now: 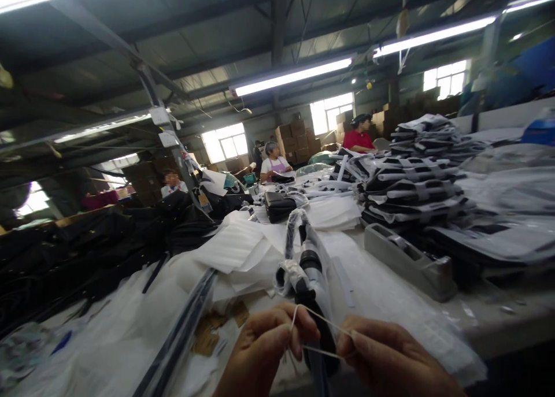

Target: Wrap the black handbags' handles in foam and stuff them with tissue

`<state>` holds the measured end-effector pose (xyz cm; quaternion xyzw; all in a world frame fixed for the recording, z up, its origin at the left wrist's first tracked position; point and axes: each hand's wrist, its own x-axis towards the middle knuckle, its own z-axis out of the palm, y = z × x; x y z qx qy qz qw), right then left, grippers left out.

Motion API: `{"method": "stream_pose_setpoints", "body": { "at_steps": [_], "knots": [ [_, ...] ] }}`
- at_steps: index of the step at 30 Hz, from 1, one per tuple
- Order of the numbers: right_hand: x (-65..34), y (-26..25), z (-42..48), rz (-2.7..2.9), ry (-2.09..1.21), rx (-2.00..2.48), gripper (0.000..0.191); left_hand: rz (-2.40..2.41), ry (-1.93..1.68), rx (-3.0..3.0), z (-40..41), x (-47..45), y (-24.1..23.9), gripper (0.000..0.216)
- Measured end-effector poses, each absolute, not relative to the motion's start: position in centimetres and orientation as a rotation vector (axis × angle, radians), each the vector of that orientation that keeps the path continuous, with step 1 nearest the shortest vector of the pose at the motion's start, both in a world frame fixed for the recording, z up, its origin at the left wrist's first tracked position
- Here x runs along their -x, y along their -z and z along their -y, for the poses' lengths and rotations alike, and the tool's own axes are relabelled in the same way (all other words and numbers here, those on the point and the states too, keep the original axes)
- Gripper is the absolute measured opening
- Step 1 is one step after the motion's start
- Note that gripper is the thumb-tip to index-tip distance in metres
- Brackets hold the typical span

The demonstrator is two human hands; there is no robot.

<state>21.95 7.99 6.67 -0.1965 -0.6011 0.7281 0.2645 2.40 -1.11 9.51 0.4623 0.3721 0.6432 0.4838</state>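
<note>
Between my two hands a loop of thin white string (323, 318) is stretched, with loose ends hanging by the left fingers. My left hand (271, 336) pinches it on the left, and my right hand (381, 348) pinches the other side. Just beyond and below the string lies a long dark item partly wrapped in clear plastic (310, 258), possibly a strap or handle; its kind is not clear. Its near end passes beneath my hands, which hide part of it.
A grey tape dispenser (407, 261) stands to the right, before stacked black-and-white wrapped pieces (411, 183). White foam sheets (236, 244) and a black bag (280, 205) lie ahead. Dark material (108, 252) is heaped at left. People sit farther back, one in a red top (358, 140).
</note>
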Motion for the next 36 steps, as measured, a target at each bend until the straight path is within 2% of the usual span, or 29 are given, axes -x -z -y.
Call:
{"method": "stream_pose_setpoints", "body": {
  "at_steps": [5, 8, 10, 16, 20, 24, 27, 33, 36],
  "knots": [
    [-21.2, -8.8, -13.4, 1.769, -1.636, 0.813, 0.047, -1.206, -1.557, -1.156, -1.3, 0.5, -8.2, 0.025],
    [-20.2, -10.0, -16.6, 1.875, -1.368, 0.925, 0.04, -1.517, -1.472, -1.216, -3.4, 2.8, -6.6, 0.033],
    [-19.1, -10.3, -18.1, 1.983, -1.302, 0.942, 0.036, -1.568, -1.403, -1.275, -4.9, 3.8, -5.6, 0.037],
    [-15.5, -9.9, -19.0, 2.174, -1.315, 0.88, 0.027, -1.423, -1.322, -1.408, -7.4, 3.0, -6.1, 0.036],
    [-14.1, -9.6, -18.4, 2.177, -1.304, 0.858, 0.03, -1.371, -1.381, -1.434, -8.2, 1.8, -7.0, 0.033],
    [-13.8, -9.3, -18.0, 2.135, -1.338, 0.86, 0.029, -1.234, -1.509, -1.32, -9.4, 1.5, -6.1, 0.041],
    [-14.0, -9.3, -17.9, 2.111, -1.338, 0.861, 0.026, -1.291, -1.492, -1.271, -9.8, 2.1, -5.3, 0.038],
    [-15.0, -9.5, -17.8, 2.151, -1.386, 0.754, 0.037, -1.408, -1.462, -1.161, -7.9, 4.5, -5.8, 0.042],
    [-15.8, -9.6, -18.0, 2.231, -1.521, 0.641, 0.038, -1.41, -1.478, -0.871, -5.9, 5.0, -7.2, 0.033]
  ]
}}
